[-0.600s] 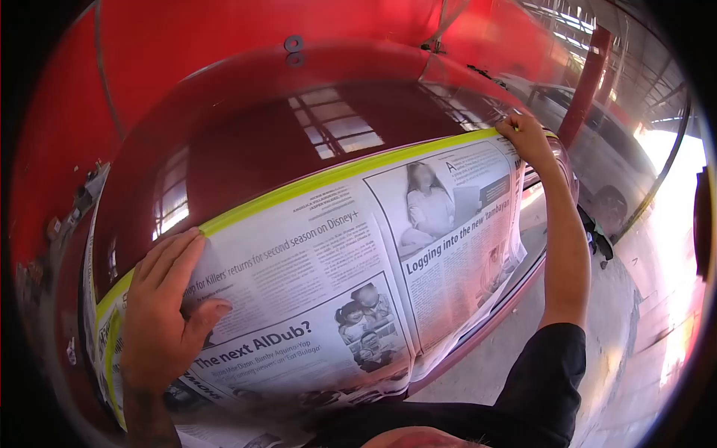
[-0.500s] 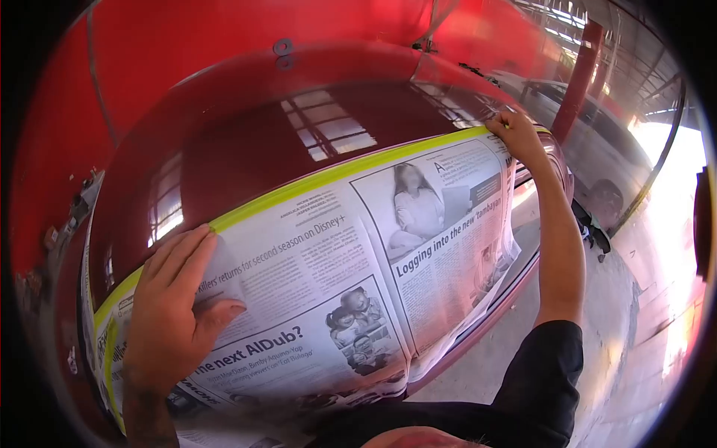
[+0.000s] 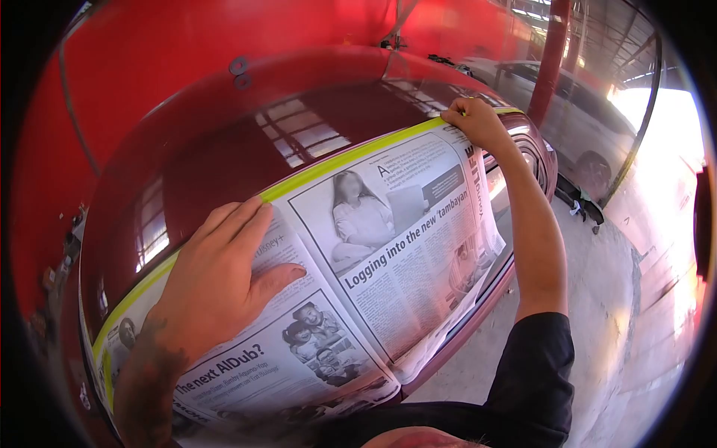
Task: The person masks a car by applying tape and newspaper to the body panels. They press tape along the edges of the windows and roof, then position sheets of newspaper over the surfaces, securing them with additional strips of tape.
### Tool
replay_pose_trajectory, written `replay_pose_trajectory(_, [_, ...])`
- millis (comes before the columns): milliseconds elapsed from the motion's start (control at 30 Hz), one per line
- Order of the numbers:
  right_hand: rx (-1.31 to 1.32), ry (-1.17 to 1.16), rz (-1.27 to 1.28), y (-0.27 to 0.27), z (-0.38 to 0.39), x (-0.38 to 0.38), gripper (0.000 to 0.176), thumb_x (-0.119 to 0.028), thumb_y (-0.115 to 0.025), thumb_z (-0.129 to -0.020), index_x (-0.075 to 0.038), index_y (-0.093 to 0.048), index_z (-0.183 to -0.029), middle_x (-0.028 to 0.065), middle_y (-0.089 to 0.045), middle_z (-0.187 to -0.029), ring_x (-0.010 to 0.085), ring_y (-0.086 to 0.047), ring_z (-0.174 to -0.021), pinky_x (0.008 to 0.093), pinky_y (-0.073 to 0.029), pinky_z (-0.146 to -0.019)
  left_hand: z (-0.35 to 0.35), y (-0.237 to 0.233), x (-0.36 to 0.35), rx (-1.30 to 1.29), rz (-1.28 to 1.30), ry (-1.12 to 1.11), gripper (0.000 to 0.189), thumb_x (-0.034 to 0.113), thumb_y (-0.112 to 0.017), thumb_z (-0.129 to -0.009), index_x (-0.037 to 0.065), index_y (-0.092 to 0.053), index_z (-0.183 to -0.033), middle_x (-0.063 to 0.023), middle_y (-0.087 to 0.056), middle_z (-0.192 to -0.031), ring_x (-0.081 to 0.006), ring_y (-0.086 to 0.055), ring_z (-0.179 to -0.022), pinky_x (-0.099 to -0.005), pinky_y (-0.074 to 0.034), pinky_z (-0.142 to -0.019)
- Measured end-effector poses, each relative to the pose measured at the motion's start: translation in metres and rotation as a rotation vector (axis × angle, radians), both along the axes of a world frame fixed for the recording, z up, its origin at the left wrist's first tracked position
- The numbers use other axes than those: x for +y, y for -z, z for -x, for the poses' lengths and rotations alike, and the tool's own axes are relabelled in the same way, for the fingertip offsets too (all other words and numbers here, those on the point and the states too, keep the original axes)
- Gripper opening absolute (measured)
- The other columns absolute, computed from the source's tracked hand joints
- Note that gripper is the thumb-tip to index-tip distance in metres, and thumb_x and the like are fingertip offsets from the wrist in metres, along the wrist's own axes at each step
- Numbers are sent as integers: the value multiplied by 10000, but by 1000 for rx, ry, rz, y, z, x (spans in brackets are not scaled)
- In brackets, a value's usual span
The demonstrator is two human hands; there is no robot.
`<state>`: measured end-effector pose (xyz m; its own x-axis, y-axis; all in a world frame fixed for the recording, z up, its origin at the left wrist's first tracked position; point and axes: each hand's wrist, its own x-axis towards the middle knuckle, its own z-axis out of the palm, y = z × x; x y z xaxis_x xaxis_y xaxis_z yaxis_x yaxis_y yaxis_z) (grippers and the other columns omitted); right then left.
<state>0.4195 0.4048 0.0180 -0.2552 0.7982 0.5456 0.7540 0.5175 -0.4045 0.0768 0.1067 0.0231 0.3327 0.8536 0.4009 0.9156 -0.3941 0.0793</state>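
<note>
A newspaper sheet (image 3: 418, 261) hangs over the side of a dark red glossy car panel (image 3: 216, 134), with yellow-green tape (image 3: 358, 155) running along its upper edge. My left hand (image 3: 224, 276) lies on the paper at the left, fingers spread, fingertips at the tape. At the right end of the sheet, my right hand (image 3: 474, 123) pinches at the tape's edge with fingers curled. The paper's lower right edge hangs loose from the panel.
A grey roll-like ring (image 3: 238, 66) rests on the panel's far part. Behind are a red wall (image 3: 164, 45), a red post (image 3: 551, 63) and a silvery car (image 3: 590, 127). Dark items (image 3: 579, 203) lie on the concrete floor (image 3: 597, 276) at right.
The view has shifted, so the panel appears farther left. My left hand has slid rightward along the tape and paper. My right hand remains at the tape near the sheet's right end.
</note>
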Motion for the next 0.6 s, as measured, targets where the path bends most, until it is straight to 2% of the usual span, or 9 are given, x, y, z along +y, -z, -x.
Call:
replay_pose_trajectory(67, [-23, 6, 0, -4, -1, 3, 351, -323, -680, -872, 26, -665, -844, 137, -630, -717, 198, -594, -681, 354, -462, -675, -6, -2, 8, 1, -3, 0, 629, 251, -734, -848, -107, -500, -1309, -287, -527, -1329, -421, -493, -1250, -449, -412, -1054])
replay_pose_trajectory(167, [-22, -1, 74, -8, -2, 1, 337, -329, -697, -847, 4, -707, -895, 197, -691, -824, 317, -680, -792, 414, -507, -754, -14, -6, 19, -4, 19, 14, 626, 270, -729, -856, -104, -506, -1306, -282, -535, -1322, -415, -495, -1252, -445, -416, -1051])
replay_pose_trajectory(600, [-16, -18, 118, -9, -3, 6, 314, -320, -739, -813, -7, -709, -827, 177, -699, -810, 291, -686, -790, 394, -515, -746, -43, -9, 50, 26, 57, 39, 616, 287, -691, -886, -102, -495, -1323, -267, -542, -1324, -391, -486, -1264, -435, -411, -1054])
